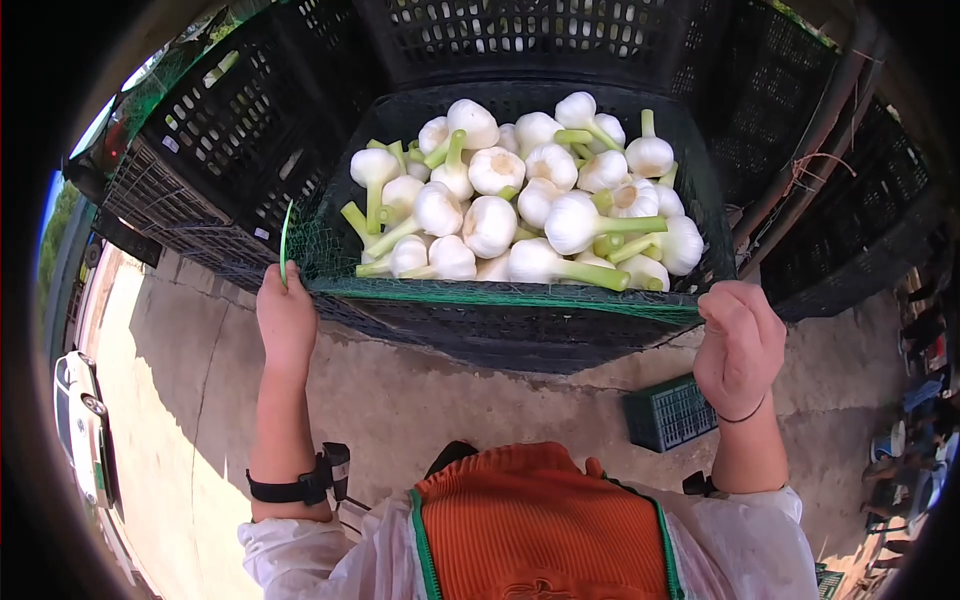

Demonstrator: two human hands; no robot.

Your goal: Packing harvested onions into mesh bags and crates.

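Observation:
Before me is a black plastic crate [480, 330] with many white garlic bulbs [490, 226] piled inside, their cut green stems pointing various ways. Green mesh netting [480, 292] lines the crate and is drawn along its near rim. At the near left corner, my left hand [287, 319] grips the netting's edge. A thin green strip [285, 240] stands up from its thumb side; its lower end is hidden. My right hand [739, 349] is curled closed over the net at the near right corner, palm side hidden.
Tall black crates stand behind [517, 34], at left [232, 127] and at right [847, 217]. Poles [806, 150] tied with cord lean at right. A small green crate [669, 412] sits on the concrete floor [420, 405]. A white car [81, 427] is far left; people [911, 465] sit far right.

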